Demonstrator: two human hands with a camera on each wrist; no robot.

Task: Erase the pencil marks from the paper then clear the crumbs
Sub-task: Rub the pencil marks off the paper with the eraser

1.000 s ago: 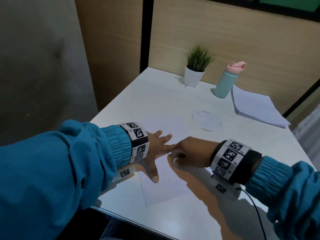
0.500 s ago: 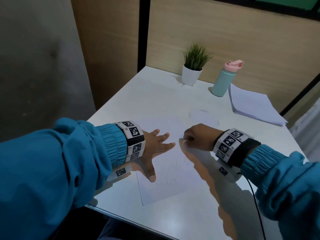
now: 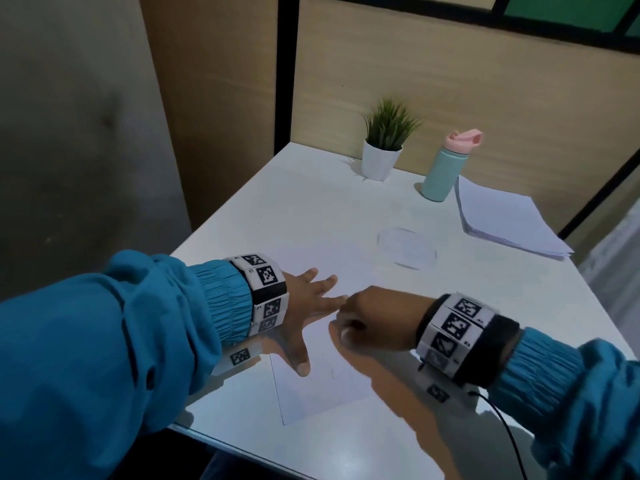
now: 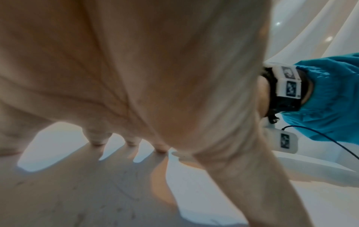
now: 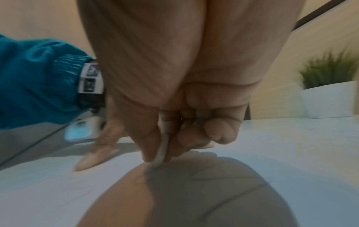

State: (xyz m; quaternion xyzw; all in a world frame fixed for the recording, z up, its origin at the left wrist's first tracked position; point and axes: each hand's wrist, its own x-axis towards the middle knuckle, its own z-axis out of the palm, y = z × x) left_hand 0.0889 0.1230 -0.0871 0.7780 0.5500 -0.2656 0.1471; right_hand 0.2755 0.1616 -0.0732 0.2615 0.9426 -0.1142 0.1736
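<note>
Item: paper [image 3: 313,393], one sheet, flat on the white surface [image 3: 311,216], beneath both hands.
Left hand [image 3: 304,306]: fingers spread straight, pressing the sheet flat just beside the right grip; holds nothing.
Right hand [image 3: 377,318]: grip narrow, thumb and fingers pinching a small pale eraser [image 5: 162,151], its tip touching the paper directly under the grip.
Marks: faint pencil lines near the grip; crumbs too small to confirm.
Handling note, as judgement: rubbing step under way. Short strokes directed away from the pressing hand, light pressure, should keep the sheet from buckling or tearing.
</note>
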